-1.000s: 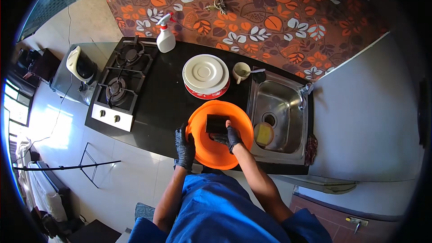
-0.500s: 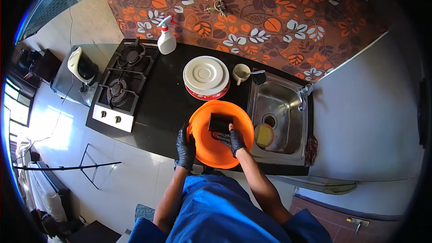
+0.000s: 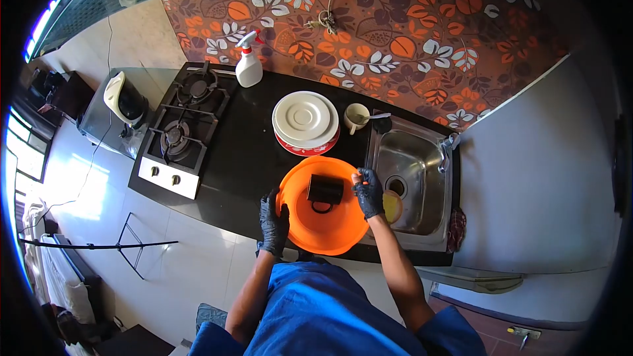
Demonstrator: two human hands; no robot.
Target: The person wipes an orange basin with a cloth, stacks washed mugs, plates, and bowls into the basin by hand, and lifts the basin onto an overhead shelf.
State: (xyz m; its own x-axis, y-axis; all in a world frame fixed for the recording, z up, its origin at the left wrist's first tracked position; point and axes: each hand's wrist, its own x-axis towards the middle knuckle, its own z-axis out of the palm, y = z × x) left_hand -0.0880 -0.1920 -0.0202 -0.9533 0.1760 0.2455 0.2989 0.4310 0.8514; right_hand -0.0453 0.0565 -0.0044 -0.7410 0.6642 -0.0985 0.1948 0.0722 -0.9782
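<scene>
An orange plastic basin [image 3: 323,234] sits at the counter's front edge. Inside it a black mug [image 3: 325,189] lies on its side, its handle toward me. My left hand [image 3: 273,224], in a black glove, grips the basin's left rim, with the fingers partly hidden on the outer side. At the right rim, my right hand [image 3: 370,194] is closed on the basin's edge; its glove is torn at the thumb tip. Just beyond the right hand, a yellow sponge [image 3: 391,206] rests in a round dish by the sink, partly covered by that hand.
Behind the basin stand stacked plates [image 3: 302,117] and a cup [image 3: 356,117] with a spoon. A metal sink [image 3: 422,184] with a faucet [image 3: 449,148] lies to the right. On the left are a gas stove [image 3: 177,138] and a spray bottle [image 3: 248,69].
My right hand has left the black mug and moved right to the basin's rim. The left hand stays on the left rim. The view has shifted slightly.
</scene>
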